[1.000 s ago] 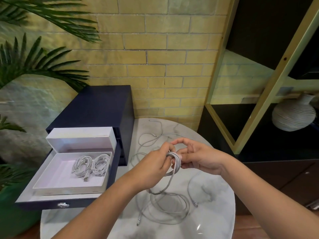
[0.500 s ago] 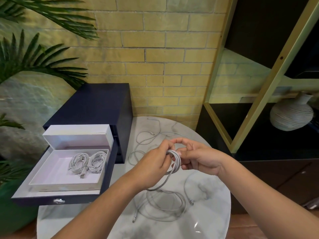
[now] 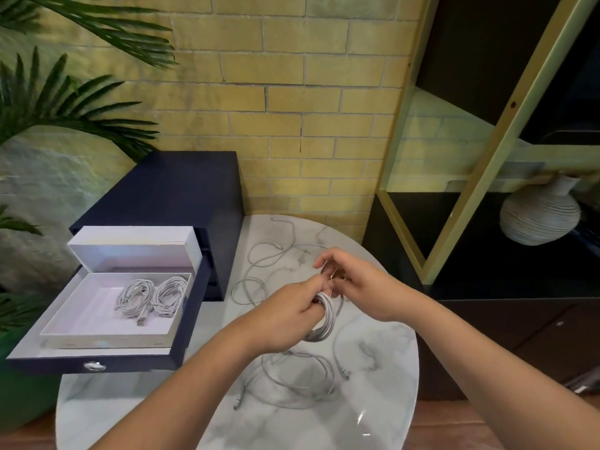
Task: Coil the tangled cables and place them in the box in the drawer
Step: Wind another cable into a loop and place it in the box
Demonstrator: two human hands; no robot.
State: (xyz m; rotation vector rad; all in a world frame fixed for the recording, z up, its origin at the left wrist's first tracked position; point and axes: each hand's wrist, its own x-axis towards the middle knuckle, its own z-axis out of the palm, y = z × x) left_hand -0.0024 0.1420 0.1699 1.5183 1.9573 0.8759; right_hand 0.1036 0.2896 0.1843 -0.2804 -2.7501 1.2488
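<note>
The left hand (image 3: 292,306) grips a half-wound coil (image 3: 326,319) of white cable, fingers curled round its loops. The right hand (image 3: 354,287) meets it at the coil's top with bent fingers; I cannot tell whether it pinches a strand there. The 2 hands work close together above the marble table (image 3: 383,401).

From the coil a free tail (image 3: 333,344) hangs down to a connector lying on the table, just beside a loose cable (image 3: 292,375) heaped in rings below the hands. That is the main risk: as the tail is drawn in, its plug could catch those rings and drag them up, tangling both. A slack left grip would let the loops spring open.

Another loose cable (image 3: 259,264) lies beyond the hands. To the left, the open drawer (image 3: 130,362) holds the white box (image 3: 107,339), with 2 finished coils (image 3: 136,295) side by side toward its right. A springy coil dropped in loosely may unwind over them.
</note>
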